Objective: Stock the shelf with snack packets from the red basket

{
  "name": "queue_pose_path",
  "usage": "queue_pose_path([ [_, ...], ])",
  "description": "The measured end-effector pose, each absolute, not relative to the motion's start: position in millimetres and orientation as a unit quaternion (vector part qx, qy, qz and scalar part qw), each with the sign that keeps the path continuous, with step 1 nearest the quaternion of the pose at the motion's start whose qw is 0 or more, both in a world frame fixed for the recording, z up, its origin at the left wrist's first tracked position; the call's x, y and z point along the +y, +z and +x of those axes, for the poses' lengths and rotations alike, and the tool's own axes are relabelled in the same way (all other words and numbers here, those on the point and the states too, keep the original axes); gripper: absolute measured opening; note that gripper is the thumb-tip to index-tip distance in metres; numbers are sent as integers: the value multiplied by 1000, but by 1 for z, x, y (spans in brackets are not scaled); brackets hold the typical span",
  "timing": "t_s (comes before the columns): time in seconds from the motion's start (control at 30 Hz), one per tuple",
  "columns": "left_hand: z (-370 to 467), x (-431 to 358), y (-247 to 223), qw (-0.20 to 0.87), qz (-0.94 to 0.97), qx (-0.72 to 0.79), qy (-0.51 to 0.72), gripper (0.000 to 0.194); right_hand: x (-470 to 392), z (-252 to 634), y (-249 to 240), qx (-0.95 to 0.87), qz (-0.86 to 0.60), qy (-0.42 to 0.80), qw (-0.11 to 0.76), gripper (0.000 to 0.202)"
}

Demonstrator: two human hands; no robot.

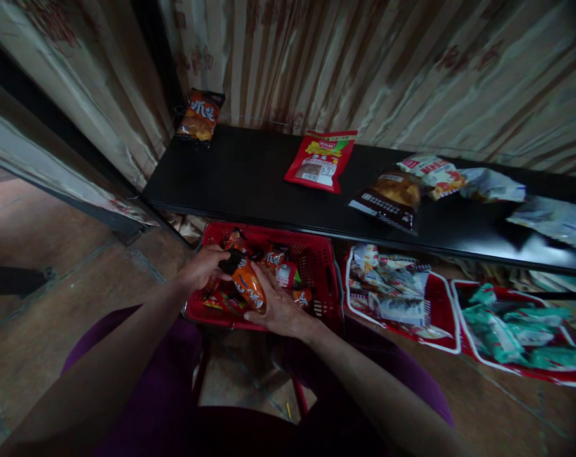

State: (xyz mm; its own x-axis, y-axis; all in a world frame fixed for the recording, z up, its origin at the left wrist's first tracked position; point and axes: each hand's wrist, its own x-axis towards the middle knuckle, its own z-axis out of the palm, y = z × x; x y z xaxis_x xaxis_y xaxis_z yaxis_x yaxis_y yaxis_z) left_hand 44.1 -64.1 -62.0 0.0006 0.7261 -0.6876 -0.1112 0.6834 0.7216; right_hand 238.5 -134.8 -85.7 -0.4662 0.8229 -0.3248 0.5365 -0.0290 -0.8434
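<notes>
Head camera view: we sit with our knees apart, in purple trousers (159, 362), and look down at a red plastic basket with holes in its sides (316, 251). Our two hands hold a shiny orange and black packet (247, 282) over the basket, near its middle. Our left hand (206, 266) is mostly closed, with its fingers on the dark top end. Our right hand (281, 308) is partly open and curved round the lower right side, thumb near the bottom. We cannot tell if the packet touches the ones under it.

Inside the basket lie more orange packets (274, 257) and some red and yellow ones (221, 301). To our right are two red baskets with white rims, one (438, 304) full of small white packets (392, 292), the other (530, 376) full of shiny green packets (507, 330).

Just past the baskets is a long black shelf (254, 171). On it, from left to right, we see an orange bag (200, 120), a flat red bag with a white label (321, 162), a dark brown see-through bag (390, 197) and some whitish bags (492, 185). A striped cloth curtain (288, 63) hangs behind.
</notes>
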Motion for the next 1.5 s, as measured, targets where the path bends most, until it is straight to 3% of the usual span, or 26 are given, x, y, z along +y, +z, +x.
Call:
queue_pose_path([
  [0.13,44,-63,-61,683,245,629,277,14,-135,236,-84,-581,-441,649,216,98],
  [0.23,37,-64,-63,690,259,614,284,26,-139,235,-80,-410,-396,778,263,85],
  [0.3,30,-65,-66,666,279,618,311,22,-141,235,-80,-302,-401,823,266,76],
  [0.43,17,-71,-75,617,279,653,339,13,-142,239,-88,-155,-406,861,263,56],
  [0.57,13,-77,-77,700,192,616,306,21,-139,243,-103,-88,-384,889,233,34],
  [0.67,14,-78,-77,743,126,566,335,19,-136,243,-110,-74,-380,890,241,31],
  [0.87,7,-75,-75,725,187,530,398,24,-128,232,-107,-131,-390,874,259,23],
  [1.1,1,-75,-72,702,281,532,380,33,-128,229,-113,-127,-416,863,256,34],
  [1.5,17,-68,-69,616,245,612,431,26,-128,225,-100,-174,-418,848,274,57],
])
